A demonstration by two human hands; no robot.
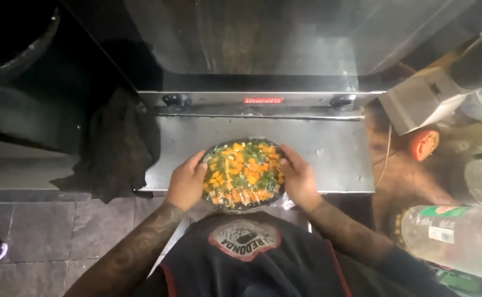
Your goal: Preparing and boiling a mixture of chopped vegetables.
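While both hands flank it, the round bowl (244, 174) of chopped orange, yellow and green pieces sits at the front edge of the steel bench (334, 151), about midway along that edge, slightly overhanging toward the person. It looks covered in clear film, shiny and creased over the top. The bowl is round, so no long axis; it lies straight ahead of the body, between the two hands, each equally near.

Left hand (186, 181): cupped against the bowl's left rim, fingers curled over the top edge, thumb side toward the person. Right hand (299, 179): mirrored on the right rim, fingers spread along the curve, palm touching the side. Neither is a fist; both are half-open, pressed inward on the bowl. Whether it is lifted or resting on the bench, cannot tell.

A dark cloth (117, 148) hangs off the bench's left end. A clear plastic bottle (455, 236) lies at the right, well apart.
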